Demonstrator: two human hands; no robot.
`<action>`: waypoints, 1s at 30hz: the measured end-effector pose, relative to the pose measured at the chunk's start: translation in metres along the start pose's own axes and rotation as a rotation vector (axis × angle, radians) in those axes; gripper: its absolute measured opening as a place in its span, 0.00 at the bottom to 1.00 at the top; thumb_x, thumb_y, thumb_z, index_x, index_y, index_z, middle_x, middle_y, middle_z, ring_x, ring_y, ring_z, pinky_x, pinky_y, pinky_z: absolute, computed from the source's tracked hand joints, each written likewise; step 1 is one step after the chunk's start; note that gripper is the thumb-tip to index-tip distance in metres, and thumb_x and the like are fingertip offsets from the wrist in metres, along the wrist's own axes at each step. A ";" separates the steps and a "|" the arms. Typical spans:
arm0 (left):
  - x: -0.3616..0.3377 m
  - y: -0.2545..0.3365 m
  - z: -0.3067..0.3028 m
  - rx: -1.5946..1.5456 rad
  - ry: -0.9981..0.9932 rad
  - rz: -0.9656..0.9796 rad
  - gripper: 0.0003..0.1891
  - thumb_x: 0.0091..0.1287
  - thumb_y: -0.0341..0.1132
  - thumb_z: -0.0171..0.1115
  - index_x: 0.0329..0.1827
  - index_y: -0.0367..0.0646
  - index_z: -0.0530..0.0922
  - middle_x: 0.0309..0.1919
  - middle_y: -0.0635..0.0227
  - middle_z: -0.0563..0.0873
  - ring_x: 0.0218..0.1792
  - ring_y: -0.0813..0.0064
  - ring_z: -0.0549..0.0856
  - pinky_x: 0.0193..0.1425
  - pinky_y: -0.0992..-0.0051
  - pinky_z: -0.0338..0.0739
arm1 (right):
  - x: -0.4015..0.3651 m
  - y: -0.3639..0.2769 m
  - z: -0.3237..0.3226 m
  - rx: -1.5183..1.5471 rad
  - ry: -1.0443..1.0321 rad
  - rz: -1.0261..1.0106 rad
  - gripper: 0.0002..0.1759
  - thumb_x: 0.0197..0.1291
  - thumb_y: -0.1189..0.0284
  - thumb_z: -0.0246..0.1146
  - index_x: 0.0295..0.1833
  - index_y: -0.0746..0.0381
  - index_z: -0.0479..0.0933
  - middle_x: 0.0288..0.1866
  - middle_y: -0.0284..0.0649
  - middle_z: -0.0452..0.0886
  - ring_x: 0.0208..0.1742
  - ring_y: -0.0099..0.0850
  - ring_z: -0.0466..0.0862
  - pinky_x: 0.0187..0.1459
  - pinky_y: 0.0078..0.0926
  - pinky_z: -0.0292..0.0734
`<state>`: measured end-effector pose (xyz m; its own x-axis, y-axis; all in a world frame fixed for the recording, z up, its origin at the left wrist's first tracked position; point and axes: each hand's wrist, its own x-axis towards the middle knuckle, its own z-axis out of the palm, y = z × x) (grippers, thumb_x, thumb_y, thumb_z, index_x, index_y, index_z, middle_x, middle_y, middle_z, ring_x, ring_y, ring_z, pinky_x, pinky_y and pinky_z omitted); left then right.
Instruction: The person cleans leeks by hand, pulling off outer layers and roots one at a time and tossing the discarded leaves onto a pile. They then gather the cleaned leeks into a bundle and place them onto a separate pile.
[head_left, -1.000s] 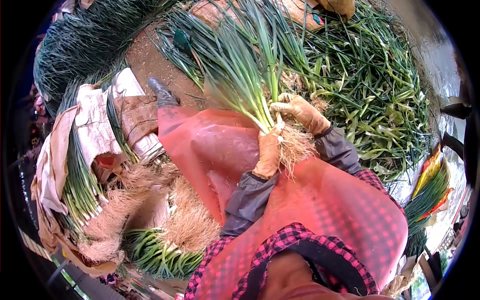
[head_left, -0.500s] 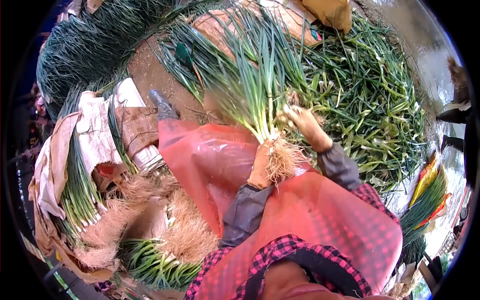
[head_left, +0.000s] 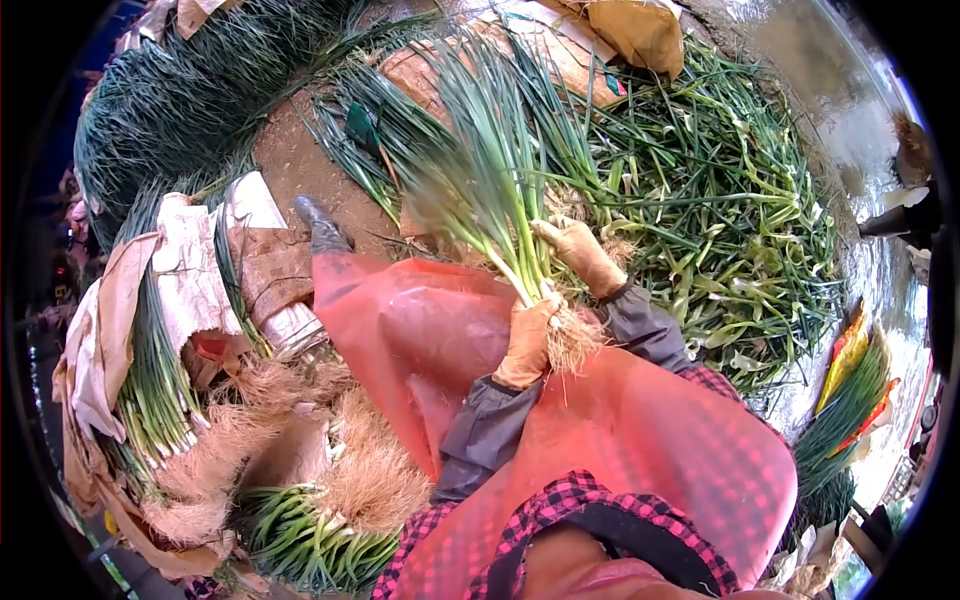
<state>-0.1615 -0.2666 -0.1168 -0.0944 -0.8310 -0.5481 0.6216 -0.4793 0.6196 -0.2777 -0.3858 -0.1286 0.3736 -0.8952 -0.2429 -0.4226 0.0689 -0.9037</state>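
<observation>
My left hand [head_left: 525, 345], in a tan glove, is wrapped round a bunch of green onions [head_left: 520, 245] just above their pale, stringy roots [head_left: 573, 338]. The long leaves fan upward, away from my body, over the red apron [head_left: 440, 310]. My right hand [head_left: 585, 258], gloved alike, is closed at the right side of the same bunch. Its fingertips press on a stalk partway up, partly hidden by the stems.
A heap of loose green leaves [head_left: 740, 220] lies to the right. More green onions [head_left: 385, 140] lie ahead on brown paper. At the left are paper-wrapped bunches [head_left: 160, 370] and root clumps [head_left: 375, 465]. A large green stack [head_left: 190, 110] stands at the far left.
My right hand has come in from the right and closed at the stalks. The bunch leans slightly further left, while my left hand keeps its hold by the roots.
</observation>
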 end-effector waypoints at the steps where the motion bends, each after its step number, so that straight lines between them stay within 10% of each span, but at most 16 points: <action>1: -0.001 0.004 0.002 0.009 0.000 0.002 0.08 0.64 0.28 0.53 0.44 0.36 0.74 0.31 0.69 0.79 0.29 0.80 0.79 0.31 0.81 0.76 | 0.006 0.004 0.008 -0.419 0.128 -0.223 0.08 0.62 0.72 0.55 0.43 0.58 0.78 0.25 0.30 0.78 0.25 0.21 0.78 0.28 0.18 0.75; 2: -0.001 0.007 0.006 -0.076 0.075 0.012 0.08 0.64 0.28 0.53 0.43 0.37 0.74 0.30 0.69 0.79 0.28 0.79 0.79 0.31 0.81 0.75 | -0.006 0.012 0.006 -0.603 0.216 -0.360 0.09 0.64 0.71 0.54 0.44 0.62 0.77 0.29 0.34 0.81 0.23 0.18 0.77 0.27 0.17 0.74; 3: 0.000 0.011 0.011 -0.171 0.150 0.022 0.07 0.64 0.29 0.53 0.42 0.37 0.75 0.29 0.70 0.79 0.27 0.79 0.79 0.31 0.80 0.75 | -0.028 -0.032 -0.007 0.161 0.044 0.192 0.09 0.66 0.73 0.53 0.46 0.63 0.76 0.39 0.36 0.83 0.23 0.15 0.74 0.23 0.10 0.69; 6: 0.005 0.012 0.002 -0.180 0.153 -0.043 0.07 0.63 0.28 0.55 0.40 0.37 0.77 0.28 0.70 0.80 0.24 0.79 0.78 0.27 0.80 0.73 | -0.071 -0.014 -0.046 0.282 0.348 0.111 0.12 0.69 0.67 0.50 0.45 0.61 0.77 0.32 0.30 0.81 0.22 0.14 0.70 0.26 0.10 0.66; 9: 0.003 0.012 0.003 -0.260 0.097 -0.122 0.09 0.65 0.33 0.54 0.40 0.37 0.78 0.29 0.71 0.80 0.27 0.81 0.78 0.28 0.81 0.72 | -0.075 0.073 -0.098 0.317 0.861 0.118 0.26 0.66 0.64 0.54 0.66 0.64 0.61 0.40 0.37 0.80 0.34 0.21 0.78 0.36 0.14 0.75; 11: 0.002 0.015 0.006 -0.315 0.085 -0.101 0.10 0.65 0.33 0.53 0.42 0.37 0.78 0.29 0.71 0.80 0.28 0.82 0.78 0.29 0.81 0.73 | -0.069 0.102 -0.084 -0.152 0.699 0.143 0.36 0.63 0.63 0.59 0.70 0.64 0.52 0.44 0.42 0.80 0.43 0.27 0.80 0.44 0.21 0.77; 14: 0.004 0.013 0.004 -0.230 0.020 -0.112 0.11 0.68 0.34 0.51 0.45 0.37 0.77 0.29 0.71 0.79 0.28 0.82 0.78 0.30 0.81 0.74 | -0.058 -0.010 -0.033 0.437 0.013 0.112 0.44 0.59 0.67 0.63 0.73 0.62 0.44 0.48 0.45 0.78 0.46 0.28 0.78 0.49 0.26 0.73; 15: 0.008 0.011 0.000 -0.170 -0.051 -0.113 0.11 0.69 0.34 0.49 0.45 0.37 0.76 0.29 0.72 0.78 0.28 0.82 0.78 0.31 0.80 0.75 | -0.053 -0.021 -0.029 0.413 -0.154 0.044 0.39 0.61 0.67 0.60 0.72 0.62 0.48 0.60 0.43 0.71 0.52 0.30 0.76 0.55 0.25 0.71; 17: 0.000 0.028 0.016 -0.444 -0.018 -0.265 0.10 0.71 0.34 0.47 0.43 0.38 0.76 0.29 0.73 0.77 0.28 0.82 0.77 0.31 0.81 0.74 | -0.035 -0.034 -0.023 0.359 -0.359 0.095 0.27 0.62 0.68 0.60 0.65 0.63 0.64 0.52 0.37 0.78 0.47 0.25 0.78 0.48 0.23 0.73; 21: 0.014 0.003 -0.003 -0.020 -0.030 0.015 0.10 0.71 0.35 0.47 0.41 0.40 0.76 0.27 0.72 0.77 0.25 0.79 0.76 0.28 0.79 0.73 | -0.038 -0.032 -0.015 0.194 -0.315 0.174 0.14 0.62 0.66 0.60 0.46 0.65 0.76 0.38 0.37 0.81 0.37 0.28 0.80 0.40 0.26 0.75; 25: 0.014 0.002 -0.004 -0.213 0.093 -0.156 0.12 0.71 0.34 0.44 0.43 0.39 0.76 0.29 0.70 0.79 0.26 0.79 0.77 0.28 0.79 0.73 | -0.057 -0.029 -0.011 -0.481 0.010 -0.293 0.10 0.60 0.66 0.59 0.31 0.61 0.73 0.24 0.44 0.73 0.29 0.47 0.76 0.31 0.38 0.71; 27: 0.010 0.001 -0.004 0.339 -0.013 0.164 0.12 0.70 0.34 0.45 0.43 0.37 0.76 0.29 0.68 0.80 0.27 0.78 0.79 0.29 0.77 0.75 | -0.074 -0.053 -0.016 -0.554 -0.130 -0.592 0.05 0.56 0.71 0.61 0.33 0.61 0.75 0.22 0.42 0.70 0.25 0.44 0.74 0.28 0.36 0.70; 29: 0.012 0.012 0.000 -0.286 0.060 -0.153 0.11 0.69 0.33 0.45 0.42 0.38 0.76 0.30 0.67 0.81 0.27 0.75 0.80 0.29 0.77 0.76 | -0.091 -0.074 -0.023 -0.323 -0.340 -0.525 0.07 0.57 0.75 0.60 0.43 0.60 0.76 0.33 0.41 0.77 0.36 0.36 0.79 0.38 0.31 0.75; 30: 0.026 -0.013 -0.018 0.104 -0.048 0.092 0.10 0.69 0.33 0.46 0.42 0.38 0.76 0.29 0.68 0.81 0.26 0.75 0.80 0.28 0.76 0.75 | -0.090 -0.062 -0.026 0.223 -0.173 -0.278 0.12 0.56 0.75 0.62 0.47 0.62 0.74 0.36 0.42 0.78 0.39 0.34 0.79 0.39 0.30 0.75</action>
<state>-0.1580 -0.2770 -0.1494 -0.0792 -0.8840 -0.4607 0.5456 -0.4252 0.7221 -0.3062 -0.3211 -0.0419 0.5901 -0.8071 -0.0170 -0.1034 -0.0547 -0.9931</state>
